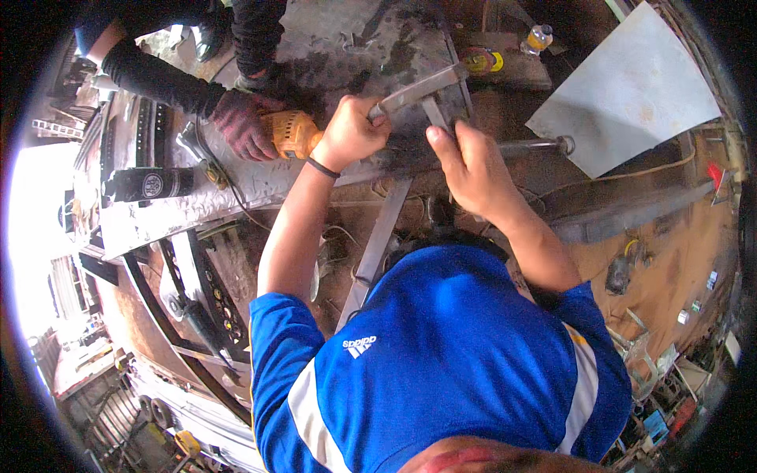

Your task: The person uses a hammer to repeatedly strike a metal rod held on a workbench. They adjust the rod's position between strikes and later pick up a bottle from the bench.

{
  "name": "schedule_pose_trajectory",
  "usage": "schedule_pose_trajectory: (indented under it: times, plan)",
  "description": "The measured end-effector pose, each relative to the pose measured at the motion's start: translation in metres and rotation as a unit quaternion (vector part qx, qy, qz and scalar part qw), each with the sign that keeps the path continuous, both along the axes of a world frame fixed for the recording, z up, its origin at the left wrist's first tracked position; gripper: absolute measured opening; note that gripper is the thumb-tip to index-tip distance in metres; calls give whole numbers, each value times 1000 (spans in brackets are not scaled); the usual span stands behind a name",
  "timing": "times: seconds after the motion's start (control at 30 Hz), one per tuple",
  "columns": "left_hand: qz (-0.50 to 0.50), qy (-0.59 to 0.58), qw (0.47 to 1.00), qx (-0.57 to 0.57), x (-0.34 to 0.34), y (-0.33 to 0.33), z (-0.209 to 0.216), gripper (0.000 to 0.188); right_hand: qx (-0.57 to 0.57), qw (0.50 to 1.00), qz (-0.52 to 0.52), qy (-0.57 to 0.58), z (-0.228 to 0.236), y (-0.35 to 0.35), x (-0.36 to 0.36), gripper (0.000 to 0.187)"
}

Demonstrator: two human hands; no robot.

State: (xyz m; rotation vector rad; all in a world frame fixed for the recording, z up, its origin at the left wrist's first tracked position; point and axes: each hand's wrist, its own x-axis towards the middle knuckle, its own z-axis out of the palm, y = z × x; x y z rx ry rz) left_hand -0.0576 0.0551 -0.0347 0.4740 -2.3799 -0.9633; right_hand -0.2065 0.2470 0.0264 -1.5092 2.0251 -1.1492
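A T-shaped piece of grey square metal tube [418,90] is held up in front of my chest, over the workbench. My left hand [355,132] is closed in a fist around the left end of its crossbar. The stem of the T runs down into my right hand [477,172], which is closed on it with the thumb laid along the metal. Just left of my left hand, a co-worker's gloved hand [243,124] grips an orange power tool [293,134]; its front end is hidden behind my wrist.
A stained metal worktop [331,39] stretches ahead. A pale metal sheet [631,91] lies at the right, near a small bottle [538,39] and a yellow round item [482,60]. A metal bar [382,225] lies below my hands. A cable [225,181] trails at the left.
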Motion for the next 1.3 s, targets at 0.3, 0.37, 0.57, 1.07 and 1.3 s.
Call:
schedule_pose_trajectory:
  times: [0.3, 0.37, 0.57, 1.07, 1.3]
  plan:
    - [27, -19, 999, 20, 11, -10, -7, 12, -60, 998, 5, 27, -20, -10, 24, 43]
    - [42, 5, 999, 10, 10, -5, -4, 19, -58, 996, -5, -60, -12, -17, 15, 44]
    - [106, 91, 982, 129, 20, -10, 28, 50, -148, 973, -22, -174, 22, 9, -6, 32]
    - [83, 204, 882, 416, 27, -12, 28, 48, -81, 969, -37, -229, -5, 26, 6, 40]
    - [106, 196, 912, 344, 25, -12, 18, 48, -96, 974, -30, -204, -16, 24, 16, 39]
